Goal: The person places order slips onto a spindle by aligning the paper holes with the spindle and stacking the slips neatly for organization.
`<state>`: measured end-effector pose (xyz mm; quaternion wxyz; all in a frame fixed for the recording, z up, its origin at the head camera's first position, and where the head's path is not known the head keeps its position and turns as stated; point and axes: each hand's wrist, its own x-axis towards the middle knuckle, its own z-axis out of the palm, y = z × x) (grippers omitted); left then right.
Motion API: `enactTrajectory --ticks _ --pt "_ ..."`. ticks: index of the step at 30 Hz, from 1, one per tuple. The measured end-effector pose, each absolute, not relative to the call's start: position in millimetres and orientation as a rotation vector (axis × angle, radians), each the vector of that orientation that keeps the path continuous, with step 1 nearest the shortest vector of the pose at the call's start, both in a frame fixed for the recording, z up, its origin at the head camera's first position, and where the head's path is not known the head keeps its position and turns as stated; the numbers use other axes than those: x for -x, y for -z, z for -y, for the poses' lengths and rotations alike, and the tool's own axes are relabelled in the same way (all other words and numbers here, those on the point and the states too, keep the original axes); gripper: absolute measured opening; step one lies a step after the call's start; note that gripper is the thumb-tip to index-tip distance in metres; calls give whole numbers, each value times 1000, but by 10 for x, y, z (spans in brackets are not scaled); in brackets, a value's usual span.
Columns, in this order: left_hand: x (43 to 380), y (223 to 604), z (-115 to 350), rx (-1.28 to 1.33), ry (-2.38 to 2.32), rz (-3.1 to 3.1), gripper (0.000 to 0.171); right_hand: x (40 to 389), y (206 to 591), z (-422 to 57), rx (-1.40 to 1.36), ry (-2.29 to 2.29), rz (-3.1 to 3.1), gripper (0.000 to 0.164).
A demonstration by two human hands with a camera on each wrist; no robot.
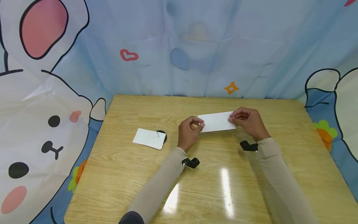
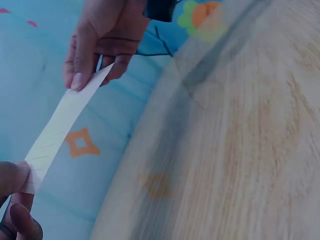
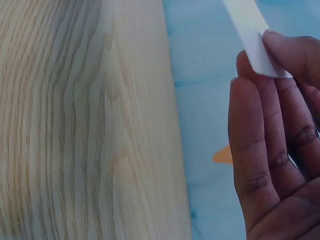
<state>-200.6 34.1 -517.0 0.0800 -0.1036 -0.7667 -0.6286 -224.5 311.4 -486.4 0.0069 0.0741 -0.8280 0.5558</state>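
A white slip of paper (image 1: 216, 122) with faint lines of print is held up over the far half of the table. My left hand (image 1: 188, 132) pinches its left end between thumb and fingers. At the other end, my right hand (image 1: 250, 123) grips the edge with thumb on the near face and fingers behind, as the right wrist view shows of the paper (image 3: 252, 40). Left of my hands, several stacked white slips (image 1: 148, 138) are pierced by a thin upright metal spike (image 1: 156, 131). Its round black base (image 1: 164, 137) is mostly hidden under them.
The light wooden table (image 1: 112, 174) ends at a blue cartoon-printed curtain (image 1: 195, 68) behind it. A large white cartoon animal (image 1: 56, 102) is printed on the cloth at the left. Both wrists wear small black cameras.
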Motion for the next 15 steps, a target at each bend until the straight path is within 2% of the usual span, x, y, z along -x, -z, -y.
enactTrajectory --ticks 8,15 --pt "1992 5102 -229 278 1927 2193 9 2118 4756 -2983 -221 -1895 2513 27" --pt "1942 5002 -96 311 1896 2169 12 2050 4721 -2854 -256 -1937 2452 18"
